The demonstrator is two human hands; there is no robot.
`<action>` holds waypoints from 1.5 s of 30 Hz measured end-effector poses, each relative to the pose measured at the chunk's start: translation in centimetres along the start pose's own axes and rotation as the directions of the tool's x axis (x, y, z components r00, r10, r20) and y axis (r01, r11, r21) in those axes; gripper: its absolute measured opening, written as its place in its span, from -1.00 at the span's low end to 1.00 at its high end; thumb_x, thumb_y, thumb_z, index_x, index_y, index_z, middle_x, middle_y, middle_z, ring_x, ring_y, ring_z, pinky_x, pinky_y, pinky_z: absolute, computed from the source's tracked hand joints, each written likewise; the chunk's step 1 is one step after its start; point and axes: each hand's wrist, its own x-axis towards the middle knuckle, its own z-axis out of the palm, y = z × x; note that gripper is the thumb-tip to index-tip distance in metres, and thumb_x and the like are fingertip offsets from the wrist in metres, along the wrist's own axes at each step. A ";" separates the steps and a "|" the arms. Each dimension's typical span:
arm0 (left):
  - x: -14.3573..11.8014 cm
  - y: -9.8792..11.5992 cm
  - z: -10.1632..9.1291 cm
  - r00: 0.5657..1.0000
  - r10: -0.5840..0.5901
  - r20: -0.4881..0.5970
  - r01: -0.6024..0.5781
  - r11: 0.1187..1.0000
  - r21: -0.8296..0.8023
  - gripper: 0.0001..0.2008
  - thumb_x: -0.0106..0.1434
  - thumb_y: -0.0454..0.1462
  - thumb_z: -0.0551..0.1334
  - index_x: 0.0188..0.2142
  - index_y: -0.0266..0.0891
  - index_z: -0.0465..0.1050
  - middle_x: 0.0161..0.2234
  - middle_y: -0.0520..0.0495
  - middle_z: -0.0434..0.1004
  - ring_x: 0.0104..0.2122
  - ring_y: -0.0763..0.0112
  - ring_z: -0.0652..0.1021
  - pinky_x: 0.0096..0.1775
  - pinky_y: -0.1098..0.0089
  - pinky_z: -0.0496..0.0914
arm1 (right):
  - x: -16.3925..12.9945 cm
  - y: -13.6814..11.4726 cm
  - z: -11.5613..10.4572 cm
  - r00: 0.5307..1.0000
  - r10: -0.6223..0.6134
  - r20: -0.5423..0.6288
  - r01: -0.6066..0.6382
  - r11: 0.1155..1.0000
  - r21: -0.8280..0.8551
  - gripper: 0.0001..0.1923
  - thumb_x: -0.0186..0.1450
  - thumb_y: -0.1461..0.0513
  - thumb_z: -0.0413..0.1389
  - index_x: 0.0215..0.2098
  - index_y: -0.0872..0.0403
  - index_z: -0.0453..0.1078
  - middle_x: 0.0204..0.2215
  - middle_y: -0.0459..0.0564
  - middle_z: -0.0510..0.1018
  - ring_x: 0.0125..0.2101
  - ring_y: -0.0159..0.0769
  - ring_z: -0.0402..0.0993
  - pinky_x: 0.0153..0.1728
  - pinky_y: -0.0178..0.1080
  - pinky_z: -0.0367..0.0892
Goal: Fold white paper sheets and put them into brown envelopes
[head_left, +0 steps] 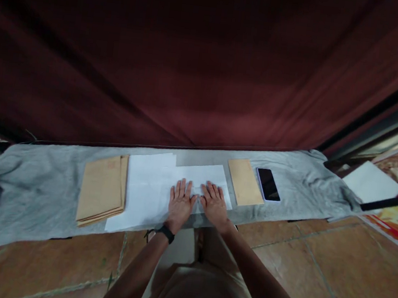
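Observation:
Both my hands lie flat, palms down, side by side on a white sheet of paper (203,174) spread on a grey cloth (34,187). My left hand (179,203), with a dark band at the wrist, has its fingers spread apart. My right hand (214,205) presses the same sheet just to its right. A larger stack of white sheets (145,190) lies under and to the left of that sheet. Neither hand grips anything.
A pile of brown envelopes (101,189) lies left of the white sheets. One brown envelope (245,181) and a dark phone (268,184) lie to the right. A dark red curtain (195,61) hangs behind. Brown floor tiles (316,260) surround me.

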 end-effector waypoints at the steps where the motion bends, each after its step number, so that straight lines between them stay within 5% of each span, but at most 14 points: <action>1: 0.0 -0.1 0.2 1.000 -0.003 -0.010 0.003 1.000 0.004 -0.42 0.46 -0.07 0.03 0.36 -0.30 0.22 0.41 -0.38 0.10 0.41 -0.07 0.12 0.33 -0.16 0.09 | -0.1 0.4 0.1 1.000 0.006 -0.002 -0.006 1.000 0.001 -0.49 0.51 0.12 -0.05 0.37 0.08 0.23 0.37 0.17 0.26 0.36 -0.04 0.12 0.34 0.08 0.01; 6: -0.7 -0.9 0.4 0.996 0.019 -0.083 -0.022 0.999 -0.032 -0.36 0.47 -0.03 0.00 0.39 -0.37 0.15 0.40 -0.45 0.07 0.40 -0.09 0.14 0.32 -0.16 0.08 | -1.1 2.2 -0.6 0.998 0.067 -0.007 -0.067 0.998 0.013 -0.47 0.49 0.12 -0.04 0.38 0.08 0.21 0.37 0.15 0.25 0.36 -0.05 0.12 0.33 0.07 0.03; 11: -0.6 -1.0 0.3 0.995 0.045 -0.090 -0.051 0.997 -0.060 -0.35 0.48 -0.02 -0.02 0.38 -0.41 0.16 0.41 -0.47 0.06 0.41 -0.12 0.10 0.33 -0.16 0.06 | -1.8 6.4 -3.7 0.972 0.210 -0.108 -0.217 0.975 -0.056 -0.39 0.47 0.12 -0.05 0.43 0.14 0.09 0.41 0.17 0.17 0.39 0.08 0.04 0.35 0.06 0.00; 14: -0.5 -1.0 0.3 0.995 0.046 -0.091 -0.053 0.996 -0.069 -0.35 0.47 -0.02 -0.02 0.37 -0.40 0.17 0.41 -0.47 0.06 0.41 -0.12 0.10 0.33 -0.16 0.06 | -1.9 11.0 -6.1 0.841 0.468 -0.270 -0.514 0.848 -0.130 -0.32 0.45 0.09 -0.06 0.43 0.27 0.04 0.39 0.36 0.14 0.37 0.21 0.04 0.30 0.14 0.01; 17: -0.6 -1.0 0.5 0.994 0.043 -0.103 -0.049 0.997 -0.060 -0.36 0.47 -0.03 -0.02 0.37 -0.40 0.18 0.41 -0.46 0.07 0.41 -0.13 0.11 0.33 -0.16 0.06 | -2.0 15.3 -7.9 0.719 0.629 -0.295 -0.688 0.706 -0.170 -0.29 0.44 0.09 -0.07 0.42 0.36 0.00 0.35 0.49 0.16 0.33 0.28 0.09 0.24 0.22 0.06; 24: -0.6 -1.0 0.9 0.989 0.045 -0.139 -0.052 0.998 -0.044 -0.37 0.47 -0.03 -0.02 0.39 -0.33 0.15 0.41 -0.42 0.09 0.41 -0.11 0.13 0.33 -0.15 0.07 | -1.3 18.7 -8.9 0.655 0.752 -0.074 -0.752 0.637 -0.170 -0.17 0.38 0.01 0.05 0.43 0.32 -0.03 0.15 0.48 0.39 0.12 0.19 0.40 0.05 0.03 0.30; 30: -0.6 -1.1 0.9 0.990 0.050 -0.131 -0.055 0.998 -0.035 -0.36 0.47 -0.02 -0.03 0.39 -0.35 0.15 0.40 -0.43 0.09 0.41 -0.12 0.12 0.33 -0.15 0.07 | -0.9 19.4 -9.3 0.652 0.755 -0.076 -0.755 0.636 -0.156 -0.16 0.35 0.06 0.09 0.44 0.27 -0.07 0.05 0.39 0.48 0.03 0.13 0.47 -0.01 -0.03 0.32; 38: -0.6 -1.1 1.2 0.989 0.045 -0.142 -0.051 0.998 -0.043 -0.37 0.47 -0.02 -0.02 0.40 -0.31 0.14 0.40 -0.41 0.11 0.41 -0.09 0.12 0.33 -0.15 0.06 | -2.3 23.4 -11.1 0.651 0.748 -0.133 -0.759 0.641 -0.109 -0.17 0.33 0.07 0.16 0.42 0.26 -0.03 0.05 0.34 0.49 0.03 0.06 0.44 0.05 -0.06 0.26; 45: -0.5 -1.1 1.0 0.990 0.046 -0.130 -0.050 0.998 -0.034 -0.37 0.46 -0.02 -0.01 0.39 -0.34 0.16 0.40 -0.42 0.11 0.40 -0.11 0.14 0.32 -0.17 0.09 | -1.5 22.1 -11.2 0.720 0.681 -0.133 -0.689 0.724 -0.021 -0.51 0.45 0.14 -0.03 0.27 0.20 0.28 0.18 0.33 0.41 0.16 -0.02 0.33 0.06 -0.14 0.27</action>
